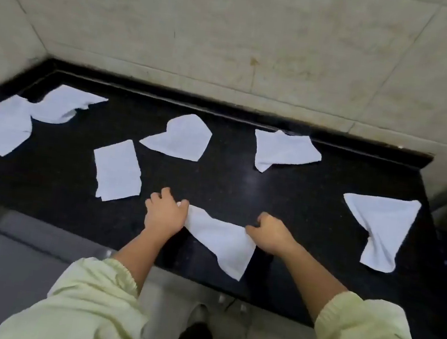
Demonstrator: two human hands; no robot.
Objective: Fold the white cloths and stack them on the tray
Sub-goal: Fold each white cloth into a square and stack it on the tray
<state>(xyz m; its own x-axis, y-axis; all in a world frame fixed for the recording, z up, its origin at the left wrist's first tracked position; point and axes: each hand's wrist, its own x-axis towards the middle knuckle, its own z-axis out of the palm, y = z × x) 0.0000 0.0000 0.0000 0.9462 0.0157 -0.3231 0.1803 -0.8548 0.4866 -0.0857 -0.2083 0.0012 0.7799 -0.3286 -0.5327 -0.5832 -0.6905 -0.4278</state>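
Pinching the near white cloth (222, 239) at both ends, we hold it on the black surface (269, 197), close to the front edge. Our left grip (165, 213) is clamped on its left corner, and our right grip (270, 235) on its right side. Six other cloths (178, 137) lie scattered, unfolded, farther back and to either side.

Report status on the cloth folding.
Left hand and right hand both grip the near cloth by its ends. Other cloths lie loose on the counter. No tray in view. Nothing blocking.
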